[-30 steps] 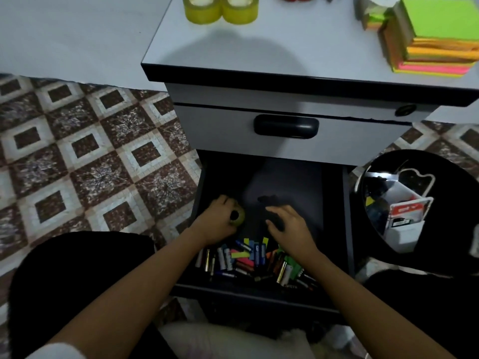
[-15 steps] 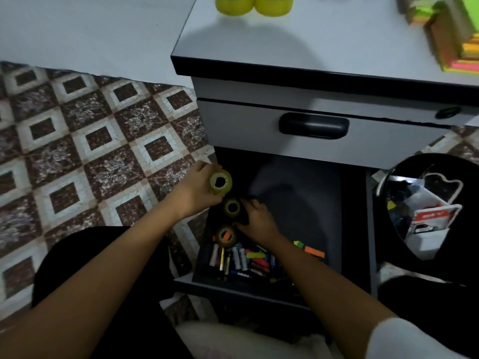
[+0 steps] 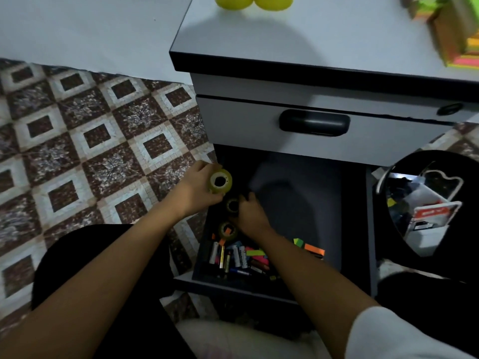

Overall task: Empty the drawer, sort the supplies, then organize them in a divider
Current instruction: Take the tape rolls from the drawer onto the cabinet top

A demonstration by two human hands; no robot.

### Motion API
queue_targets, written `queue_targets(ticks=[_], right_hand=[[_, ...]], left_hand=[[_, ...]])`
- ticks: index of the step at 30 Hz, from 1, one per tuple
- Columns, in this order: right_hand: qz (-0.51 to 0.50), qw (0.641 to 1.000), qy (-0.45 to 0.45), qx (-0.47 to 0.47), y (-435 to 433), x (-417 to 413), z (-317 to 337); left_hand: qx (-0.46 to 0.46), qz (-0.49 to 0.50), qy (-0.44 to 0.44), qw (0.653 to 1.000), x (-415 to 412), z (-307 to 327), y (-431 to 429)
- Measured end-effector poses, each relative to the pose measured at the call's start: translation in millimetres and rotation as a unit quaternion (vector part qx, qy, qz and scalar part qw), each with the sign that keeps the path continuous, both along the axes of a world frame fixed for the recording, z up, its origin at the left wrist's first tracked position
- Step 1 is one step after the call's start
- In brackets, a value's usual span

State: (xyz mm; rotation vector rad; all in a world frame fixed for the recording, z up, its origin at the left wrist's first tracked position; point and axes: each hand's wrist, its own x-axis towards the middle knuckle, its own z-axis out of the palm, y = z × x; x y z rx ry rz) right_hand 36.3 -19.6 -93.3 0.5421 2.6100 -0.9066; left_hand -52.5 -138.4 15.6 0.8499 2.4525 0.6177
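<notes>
The lower drawer of a grey cabinet stands pulled open. My left hand grips a yellowish tape roll at the drawer's back left corner. My right hand holds a second tape roll just below it inside the drawer. A third tape roll lies nearer me. Several batteries and coloured sticky tabs lie along the drawer's front. A round black divider sits at the right, holding small supplies.
The closed upper drawer with a black handle overhangs the open one. On the cabinet top stand two yellow tape rolls and a stack of coloured note pads. Patterned floor tiles lie to the left.
My left hand lifted a tape roll from the drawer floor up to its left corner. My right hand moved left across the drawer and took hold of a second roll. The view shifted left.
</notes>
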Motion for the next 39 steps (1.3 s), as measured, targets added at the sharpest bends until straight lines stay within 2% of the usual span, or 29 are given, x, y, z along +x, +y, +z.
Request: queue_targets(ticks=[7,12,17,23,31,34,39], right_hand=[[-0.047,0.996,0.063,-0.041,37.5,30.7,30.3],[-0.055,0.993,0.098,-0.034,68.2,52.2,71.9],[-0.054,0.984,0.170,-0.026,76.8,66.8,124.0],[-0.035,0.968,0.247,0.014,79.3,71.0,186.6],[-0.059,0.933,0.347,0.070,95.9,52.8,266.0],[-0.064,0.926,0.365,0.078,99.9,40.0,288.4],[-0.061,0.924,0.368,0.085,103.1,8.7,314.2]], left_hand=[[0.013,-0.008,-0.003,1.000,5.5,7.0,5.8],[0.051,-0.020,0.010,0.998,15.4,18.4,13.3],[0.086,-0.036,0.014,0.996,25.7,45.6,21.6],[0.129,-0.036,0.078,0.988,29.8,89.6,27.0],[0.184,-0.037,0.147,0.971,17.6,152.9,34.8],[0.189,-0.022,0.180,0.965,8.2,175.6,42.2],[0.217,0.014,0.182,0.959,-11.6,206.0,56.7]])
